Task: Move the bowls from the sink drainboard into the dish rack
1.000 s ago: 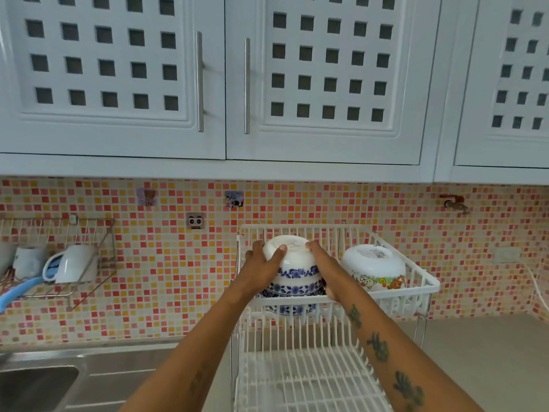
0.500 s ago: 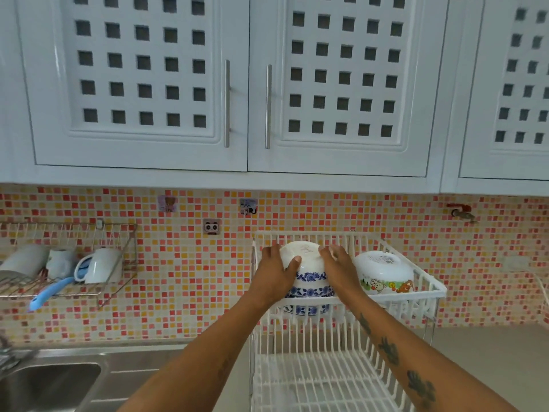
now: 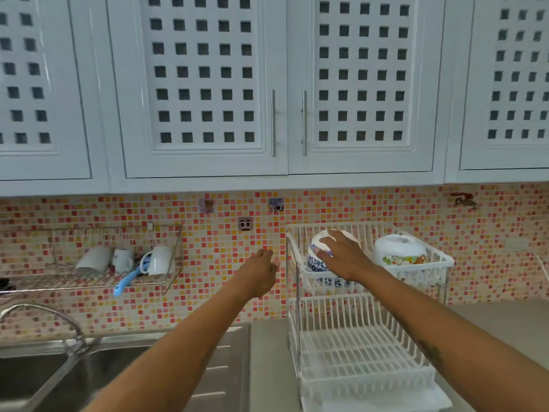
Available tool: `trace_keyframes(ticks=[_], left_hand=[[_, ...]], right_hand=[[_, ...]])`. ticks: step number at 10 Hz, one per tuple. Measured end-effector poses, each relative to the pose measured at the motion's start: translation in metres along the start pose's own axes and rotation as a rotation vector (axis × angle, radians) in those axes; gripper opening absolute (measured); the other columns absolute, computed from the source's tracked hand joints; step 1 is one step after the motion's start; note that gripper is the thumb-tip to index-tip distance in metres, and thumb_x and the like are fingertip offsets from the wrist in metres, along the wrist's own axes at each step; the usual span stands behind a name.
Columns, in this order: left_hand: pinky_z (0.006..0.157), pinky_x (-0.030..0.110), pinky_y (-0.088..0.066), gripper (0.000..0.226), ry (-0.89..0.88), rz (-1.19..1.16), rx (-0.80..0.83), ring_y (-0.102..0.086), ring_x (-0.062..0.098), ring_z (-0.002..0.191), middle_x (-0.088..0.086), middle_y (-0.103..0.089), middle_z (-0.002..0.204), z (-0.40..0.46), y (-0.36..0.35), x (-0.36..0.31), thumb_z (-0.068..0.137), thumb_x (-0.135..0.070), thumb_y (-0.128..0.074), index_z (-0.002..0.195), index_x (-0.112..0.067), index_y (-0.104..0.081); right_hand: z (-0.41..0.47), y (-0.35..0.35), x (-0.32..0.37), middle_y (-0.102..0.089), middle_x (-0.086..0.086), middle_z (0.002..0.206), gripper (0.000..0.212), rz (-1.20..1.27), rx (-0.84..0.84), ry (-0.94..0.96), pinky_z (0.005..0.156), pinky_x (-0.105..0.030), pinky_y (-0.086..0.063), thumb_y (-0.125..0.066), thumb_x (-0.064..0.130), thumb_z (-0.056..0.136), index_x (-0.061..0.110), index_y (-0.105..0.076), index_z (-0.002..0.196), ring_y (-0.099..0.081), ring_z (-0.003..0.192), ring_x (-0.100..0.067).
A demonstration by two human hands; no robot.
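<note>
A stack of blue-and-white bowls [image 3: 315,263] lies upside down in the top tier of the white two-tier dish rack [image 3: 433,257]. My right hand [image 3: 341,251] rests on top of the stack with fingers spread over it. My left hand [image 3: 261,270] hangs in the air to the left of the rack, empty, fingers loosely curled. A white bowl with cartoon bears [image 3: 399,249] sits upside down at the right of the same tier. The steel drainboard [image 3: 221,367] lies below my left arm.
The rack's lower tier [image 3: 362,352] has white wire slots. A wall-mounted wire shelf [image 3: 89,281] at left holds white mugs and a blue-handled tool. The sink basin [image 3: 35,379] and faucet [image 3: 44,319] are at lower left. White cabinets hang overhead.
My left hand has let go of the blue-and-white bowls and pulled away to the left. My right hand stays on top of them. The view has shifted left.
</note>
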State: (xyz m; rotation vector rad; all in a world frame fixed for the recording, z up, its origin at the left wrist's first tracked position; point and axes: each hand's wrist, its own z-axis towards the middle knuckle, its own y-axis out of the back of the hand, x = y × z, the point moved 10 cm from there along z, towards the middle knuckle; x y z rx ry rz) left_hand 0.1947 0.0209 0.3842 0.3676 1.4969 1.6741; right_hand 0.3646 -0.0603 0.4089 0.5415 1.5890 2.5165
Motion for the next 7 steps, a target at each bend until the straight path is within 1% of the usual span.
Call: trace_keyframes(ticks=[1,2,3,4,5,6,7], left_hand=[[0.111,0.043,-0.036,0.051,0.014,0.094,-0.019,-0.039,0.032,0.138,0.012,-0.029,0.157,-0.019,0.016,0.009,0.105,-0.029,-0.028,0.15,-0.007,-0.027],[0.116,0.045,-0.031,0.053,0.035,0.169,-0.043,-0.031,0.03,0.144,0.012,-0.027,0.158,-0.033,0.028,0.014,0.104,-0.034,-0.027,0.15,-0.008,-0.027],[0.119,0.047,-0.024,0.058,0.052,0.236,-0.047,-0.023,0.028,0.148,0.011,-0.024,0.16,-0.038,0.032,0.018,0.103,-0.041,-0.024,0.151,-0.009,-0.025],[0.121,0.048,-0.019,0.061,0.092,0.251,-0.037,-0.018,0.028,0.15,0.011,-0.02,0.161,-0.041,0.033,0.022,0.103,-0.043,-0.022,0.153,-0.008,-0.021],[0.122,0.047,-0.016,0.062,0.123,0.25,-0.011,-0.016,0.027,0.15,0.012,-0.019,0.162,-0.043,0.034,0.02,0.103,-0.043,-0.02,0.153,-0.008,-0.019],[0.123,0.045,-0.014,0.062,0.142,0.246,-0.01,-0.013,0.028,0.151,0.013,-0.017,0.162,-0.047,0.032,0.018,0.104,-0.043,-0.019,0.154,-0.007,-0.019],[0.123,0.045,-0.013,0.061,0.158,0.218,-0.019,-0.011,0.028,0.151,0.014,-0.018,0.162,-0.05,0.028,0.015,0.104,-0.042,-0.019,0.153,-0.006,-0.021]], right_hand=[[-0.015,-0.001,0.02,-0.004,-0.005,0.163,0.059,-0.075,0.008,0.017,0.119,-0.043,-0.017,-0.036,0.047,0.097,0.016,-0.034,0.147,-0.009,0.149,-0.029],[-0.026,-0.001,0.031,-0.001,-0.006,0.163,0.061,-0.115,0.041,0.003,0.12,-0.043,-0.015,-0.036,0.046,0.098,0.014,-0.029,0.149,-0.003,0.15,-0.026],[-0.033,0.001,0.038,-0.012,-0.009,0.162,0.064,-0.125,0.101,-0.021,0.119,-0.043,-0.017,-0.034,0.047,0.098,0.011,-0.025,0.15,-0.012,0.149,-0.028],[-0.04,0.002,0.043,-0.025,-0.014,0.158,0.065,-0.117,0.159,-0.048,0.117,-0.043,-0.023,-0.034,0.048,0.098,0.009,-0.028,0.149,-0.025,0.145,-0.032],[-0.046,0.004,0.052,-0.031,-0.016,0.155,0.063,-0.199,0.147,0.004,0.118,-0.041,-0.018,-0.032,0.044,0.099,0.003,-0.03,0.147,-0.026,0.143,-0.03],[-0.053,-0.001,0.051,-0.035,-0.019,0.152,0.061,-0.205,0.168,-0.012,0.117,-0.041,-0.021,-0.034,0.042,0.099,0.001,-0.033,0.145,-0.031,0.14,-0.032],[-0.05,-0.011,0.044,-0.049,-0.02,0.139,0.055,-0.192,0.196,-0.019,0.104,-0.041,-0.038,-0.036,0.043,0.098,0.002,-0.048,0.132,-0.047,0.126,-0.034]])
